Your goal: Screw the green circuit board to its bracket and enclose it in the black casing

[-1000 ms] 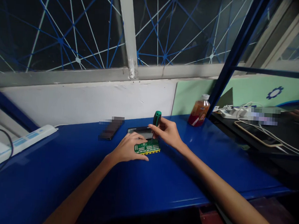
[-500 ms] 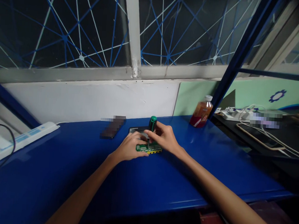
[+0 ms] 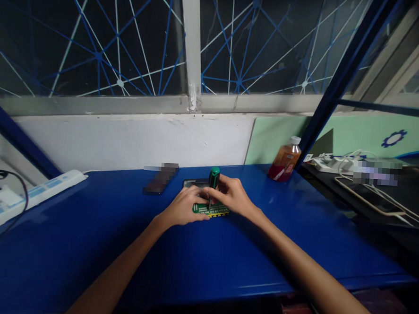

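Upright in my right hand (image 3: pixel 232 194) is a screwdriver (image 3: pixel 214 177) with a green and black handle; my fingers are closed round it. Its shaft points down at a green board-like piece (image 3: pixel 221 210) with rows of small pale parts and a yellow-and-black front edge. My left hand (image 3: pixel 182 206) grips the left side of this piece, thumb along the front, fingers over the back. Just behind it lies a dark-rimmed tray (image 3: pixel 190 182), partly covered by my fingers. I cannot make out exactly where the screwdriver's tip touches.
On the blue table (image 3: pixel 174 268), a blurred dark flat object (image 3: pixel 161 178) lies behind my left hand. A drink bottle (image 3: pixel 285 159) stands at the back right. To the left is a white power strip (image 3: pixel 33 198) with a black cable. A phone (image 3: pixel 368 196) and cables lie on the black side table.
The whole view has shifted slightly, so things appear a little further right. Both hands keep their hold, and the screwdriver stays upright over the green piece.
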Available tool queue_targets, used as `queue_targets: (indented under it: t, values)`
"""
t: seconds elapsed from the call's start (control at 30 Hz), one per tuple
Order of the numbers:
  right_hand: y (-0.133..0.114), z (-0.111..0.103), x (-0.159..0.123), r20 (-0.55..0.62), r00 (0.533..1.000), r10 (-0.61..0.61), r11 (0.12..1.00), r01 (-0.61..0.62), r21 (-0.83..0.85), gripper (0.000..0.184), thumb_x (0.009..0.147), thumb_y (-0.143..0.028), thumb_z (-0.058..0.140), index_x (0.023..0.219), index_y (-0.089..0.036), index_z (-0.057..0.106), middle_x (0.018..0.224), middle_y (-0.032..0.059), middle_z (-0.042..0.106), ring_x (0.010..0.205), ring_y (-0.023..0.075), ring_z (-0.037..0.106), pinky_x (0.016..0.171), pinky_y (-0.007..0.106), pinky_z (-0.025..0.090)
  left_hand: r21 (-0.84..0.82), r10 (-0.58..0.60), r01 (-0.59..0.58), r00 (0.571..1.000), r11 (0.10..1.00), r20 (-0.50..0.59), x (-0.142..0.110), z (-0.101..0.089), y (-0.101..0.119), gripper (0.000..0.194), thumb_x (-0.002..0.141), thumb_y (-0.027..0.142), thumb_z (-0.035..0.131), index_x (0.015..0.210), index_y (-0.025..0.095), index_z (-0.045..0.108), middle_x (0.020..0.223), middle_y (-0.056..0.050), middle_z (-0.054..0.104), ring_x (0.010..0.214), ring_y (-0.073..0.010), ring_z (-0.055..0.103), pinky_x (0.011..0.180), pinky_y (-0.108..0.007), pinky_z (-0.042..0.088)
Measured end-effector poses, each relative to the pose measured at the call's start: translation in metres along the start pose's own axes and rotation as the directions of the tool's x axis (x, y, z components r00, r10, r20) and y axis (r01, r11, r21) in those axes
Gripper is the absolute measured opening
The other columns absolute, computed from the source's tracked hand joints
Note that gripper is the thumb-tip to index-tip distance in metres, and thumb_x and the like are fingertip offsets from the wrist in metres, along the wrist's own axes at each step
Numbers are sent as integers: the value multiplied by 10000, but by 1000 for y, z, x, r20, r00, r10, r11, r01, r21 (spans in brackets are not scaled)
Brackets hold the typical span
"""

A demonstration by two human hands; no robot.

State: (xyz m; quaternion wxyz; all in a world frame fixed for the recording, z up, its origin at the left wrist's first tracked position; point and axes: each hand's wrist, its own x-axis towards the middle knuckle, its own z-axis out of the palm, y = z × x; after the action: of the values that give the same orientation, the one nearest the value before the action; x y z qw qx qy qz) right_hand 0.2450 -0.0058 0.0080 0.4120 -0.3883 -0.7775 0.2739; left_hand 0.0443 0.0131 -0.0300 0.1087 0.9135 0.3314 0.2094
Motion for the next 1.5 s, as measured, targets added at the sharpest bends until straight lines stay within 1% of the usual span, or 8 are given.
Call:
queue_targets:
  t: [0.1,0.37,0.57,0.73,1.03,1.27,1.37,1.5]
  values:
    - [-2,-3,1,72,997,4,999,-8,53,223,859,-392,579,828,-173,557,619,1,649,561,133,606,517,247,407,-4,-10,10,1000,1000,9,0,0,0,339,698,421,747,1000,272,722,1156,-63,616,1084,-286,532,942,-447,394]
    - [-2,-5,1,122,993,-2,996,-8,84,236,848,-397,602,817,-169,551,633,16,664,581,143,618,520,250,417,-56,-3,4,1000,998,26,1,-2,0,281,706,376,718,961,257,729,1053,-56,659,1016,-272,568,907,-433,411]
    - [1,-2,-1,139,990,-7,982,-20,190,251,843,-411,608,826,-166,558,633,7,646,578,131,607,532,252,442,-64,10,-10,1000,998,11,0,-2,2,278,706,357,717,962,250,728,1031,-64,664,995,-271,576,903,-444,412]
    - [6,3,-3,111,993,30,963,-58,262,267,856,-427,583,901,-164,569,716,6,617,542,115,591,485,255,459,-21,4,-4,1000,1000,0,-1,-2,5,297,715,387,726,978,249,728,1094,-73,644,1006,-284,565,894,-462,417]
    - [5,7,-4,119,992,46,911,-90,402,229,828,-372,627,917,-184,533,673,-3,620,554,139,596,509,288,490,-6,6,-7,1000,1000,-28,-2,4,3,294,714,405,732,958,243,716,1072,-72,639,1025,-283,555,904,-459,413]
    - [2,4,-5,83,996,44,950,-67,306,176,850,-333,598,914,-176,555,675,5,625,595,142,601,521,263,444,4,-4,4,1000,1000,-14,-2,3,6,309,701,427,736,940,234,700,1043,-70,633,1019,-285,545,884,-459,416]
    - [2,2,-5,83,996,41,959,-63,275,191,856,-344,589,929,-169,568,683,13,633,599,135,583,524,258,421,-22,-23,22,999,1000,-43,-2,-1,11,230,762,407,686,924,245,701,1049,-57,634,1029,-277,539,890,-461,402]
    - [-1,2,-6,100,995,22,961,-49,273,211,853,-355,592,943,-165,578,704,19,635,624,136,580,535,257,402,-123,-16,4,996,992,-90,1,-5,15,132,834,311,615,887,232,707,1047,-47,647,1019,-242,554,891,-416,412]
